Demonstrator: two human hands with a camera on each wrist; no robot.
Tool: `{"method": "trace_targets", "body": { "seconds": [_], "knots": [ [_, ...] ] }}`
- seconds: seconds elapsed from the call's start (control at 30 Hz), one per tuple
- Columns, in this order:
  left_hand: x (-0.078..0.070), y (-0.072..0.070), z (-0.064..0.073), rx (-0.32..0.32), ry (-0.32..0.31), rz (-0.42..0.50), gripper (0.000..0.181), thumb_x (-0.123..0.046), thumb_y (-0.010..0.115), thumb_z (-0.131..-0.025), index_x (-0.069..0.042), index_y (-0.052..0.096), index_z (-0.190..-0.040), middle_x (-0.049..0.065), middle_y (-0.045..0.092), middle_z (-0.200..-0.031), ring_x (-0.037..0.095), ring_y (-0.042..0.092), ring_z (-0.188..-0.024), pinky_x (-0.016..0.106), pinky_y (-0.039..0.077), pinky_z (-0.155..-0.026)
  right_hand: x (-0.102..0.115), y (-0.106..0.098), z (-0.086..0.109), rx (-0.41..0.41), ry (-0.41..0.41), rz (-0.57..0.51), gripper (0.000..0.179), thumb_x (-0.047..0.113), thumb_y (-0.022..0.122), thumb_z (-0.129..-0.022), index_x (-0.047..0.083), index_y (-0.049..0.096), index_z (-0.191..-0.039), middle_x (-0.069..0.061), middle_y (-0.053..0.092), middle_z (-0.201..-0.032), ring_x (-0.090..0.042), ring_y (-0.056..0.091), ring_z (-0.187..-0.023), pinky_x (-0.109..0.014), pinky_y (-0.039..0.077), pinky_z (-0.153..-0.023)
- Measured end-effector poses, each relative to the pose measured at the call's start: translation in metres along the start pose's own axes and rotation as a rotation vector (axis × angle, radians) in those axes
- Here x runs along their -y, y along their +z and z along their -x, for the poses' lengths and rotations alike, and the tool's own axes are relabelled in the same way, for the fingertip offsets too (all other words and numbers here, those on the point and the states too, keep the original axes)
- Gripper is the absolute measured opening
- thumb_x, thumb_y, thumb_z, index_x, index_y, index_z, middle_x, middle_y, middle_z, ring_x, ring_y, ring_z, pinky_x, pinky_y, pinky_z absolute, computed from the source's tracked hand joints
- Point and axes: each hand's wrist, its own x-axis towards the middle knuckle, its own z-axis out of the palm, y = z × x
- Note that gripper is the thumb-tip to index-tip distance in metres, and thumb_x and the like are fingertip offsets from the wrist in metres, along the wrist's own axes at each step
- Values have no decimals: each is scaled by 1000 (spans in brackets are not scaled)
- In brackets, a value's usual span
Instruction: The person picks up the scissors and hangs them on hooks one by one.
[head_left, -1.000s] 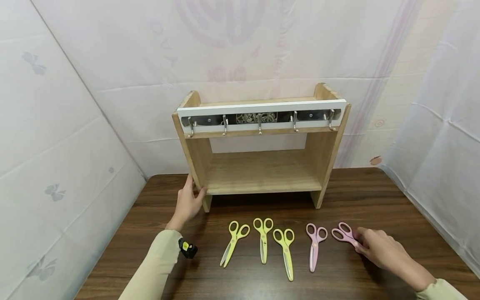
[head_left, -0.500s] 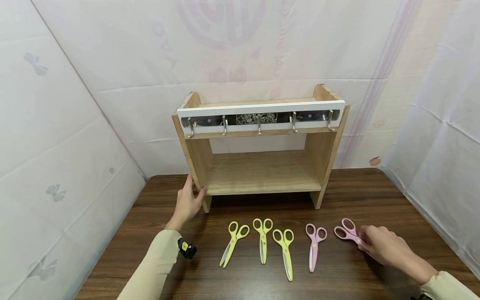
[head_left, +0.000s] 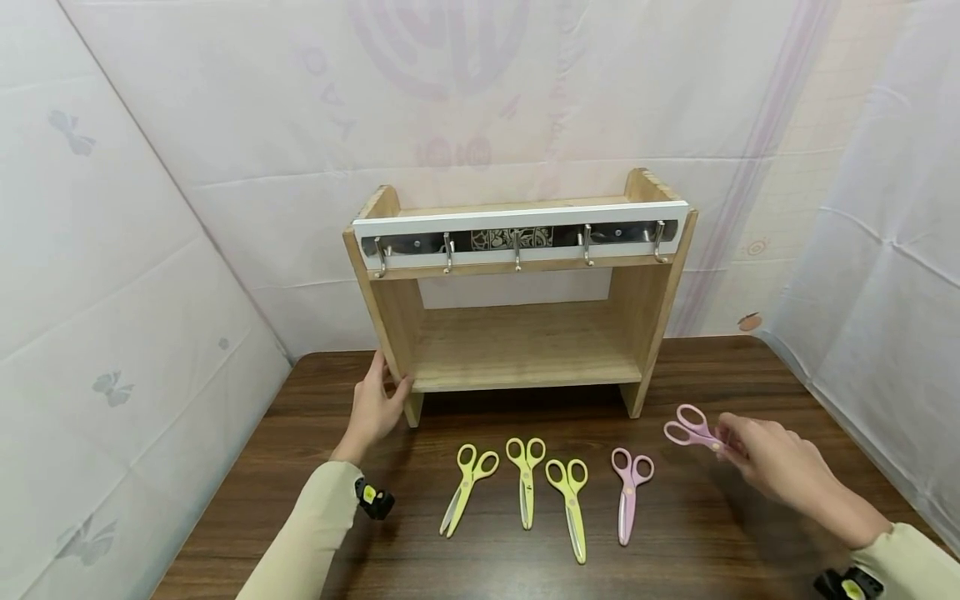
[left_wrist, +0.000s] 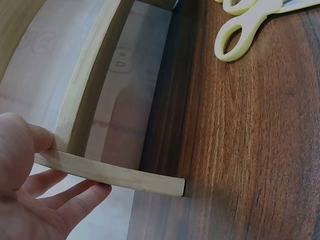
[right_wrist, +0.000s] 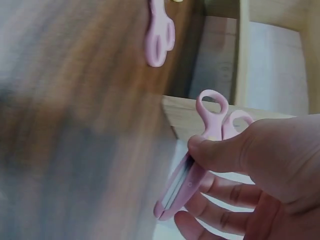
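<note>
My left hand grips the lower left side panel of a wooden shelf; in the left wrist view the thumb lies on the inner side and the fingers behind the board. A pair of pink scissors is pinched in my right hand between thumb and fingers, around the pivot. Its handle loops point toward the shelf, and the blades show below the thumb in the right wrist view. Another pair of pink scissors lies on the table to the left of that hand.
Three pairs of yellow scissors, the left, middle and right, lie in front of the shelf on the dark wooden table. A white rail with several metal hooks runs across the shelf's upper front.
My right hand has lifted the pink scissors from the table and moved them away from me, toward the shelf. The left hand keeps its grip on the side panel.
</note>
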Motion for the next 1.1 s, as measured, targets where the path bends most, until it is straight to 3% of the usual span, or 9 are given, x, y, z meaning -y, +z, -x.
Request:
{"method": "trace_targets", "body": {
  "seconds": [0.23, 0.47, 0.63, 0.87, 1.1],
  "knots": [
    [2, 0, 0, -9, 17, -7, 60, -10, 64, -102, -7, 35, -155, 32, 57, -139, 45, 57, -128, 57, 60, -83, 8, -20, -16, -122, -56, 23, 18, 15, 81, -88, 20, 64, -92, 12, 52, -71, -11, 44, -58, -31, 33, -41],
    [5, 0, 0, -12, 28, 5, 62, -9, 66, -102, -8, 35, -156, 31, 58, -138, 45, 58, -127, 57, 61, -82, 13, -32, -30, -283, -153, 49, 26, 12, 87, -81, 20, 64, -90, 14, 51, -70, -5, 41, -57, -27, 31, -42],
    [6, 1, 1, -14, 26, 0, 64, -11, 66, -102, -10, 34, -157, 30, 60, -136, 45, 60, -125, 57, 61, -81, 20, -43, -39, -371, -185, 28, 28, 8, 89, -78, 18, 66, -91, 14, 57, -72, -1, 46, -59, -25, 35, -44],
    [4, 1, 2, -6, 10, 9, 63, -12, 65, -103, -11, 34, -157, 30, 60, -135, 44, 61, -123, 55, 62, -78, 33, -58, -53, -478, -221, -30, 29, 3, 88, -77, 15, 68, -94, 7, 65, -76, -6, 56, -64, -29, 46, -50],
    [2, 1, 1, -8, 7, 20, 62, -11, 65, -102, -11, 35, -157, 30, 59, -136, 44, 60, -125, 56, 62, -79, 45, -68, -67, -583, -270, -87, 29, -2, 88, -76, 7, 72, -98, -2, 72, -83, -12, 63, -68, -12, 47, -60]
  ]
}}
